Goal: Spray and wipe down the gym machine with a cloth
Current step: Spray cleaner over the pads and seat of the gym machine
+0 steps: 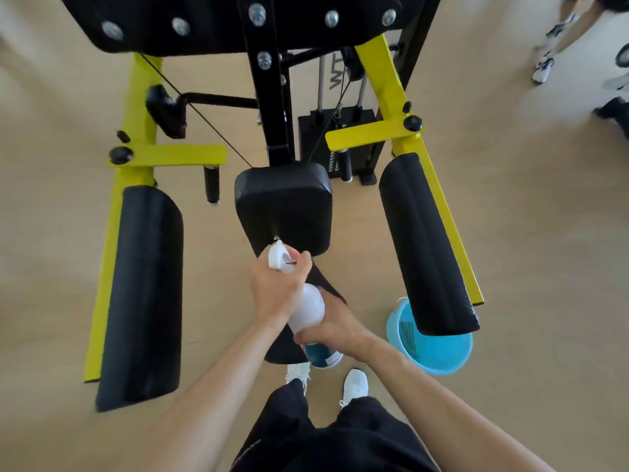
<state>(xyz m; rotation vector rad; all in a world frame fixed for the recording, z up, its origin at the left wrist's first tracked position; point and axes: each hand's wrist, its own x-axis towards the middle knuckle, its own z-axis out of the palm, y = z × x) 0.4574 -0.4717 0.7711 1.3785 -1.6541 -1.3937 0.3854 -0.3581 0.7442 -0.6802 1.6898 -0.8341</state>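
A white spray bottle (308,303) with a blue base points at the black seat pad (284,206) of the yellow and black gym machine (391,80). My left hand (277,289) grips the bottle's neck with a finger on the trigger. My right hand (335,327) holds the bottle's lower body together with a dark cloth (323,284) that hangs beneath the hands. The nozzle sits just short of the seat's near edge.
Long black arm pads stand at the left (143,294) and right (425,240) of the seat. A blue bucket (432,349) sits on the floor under the right pad. The weight stack (337,137) is behind. Another person's legs (551,39) are at the upper right.
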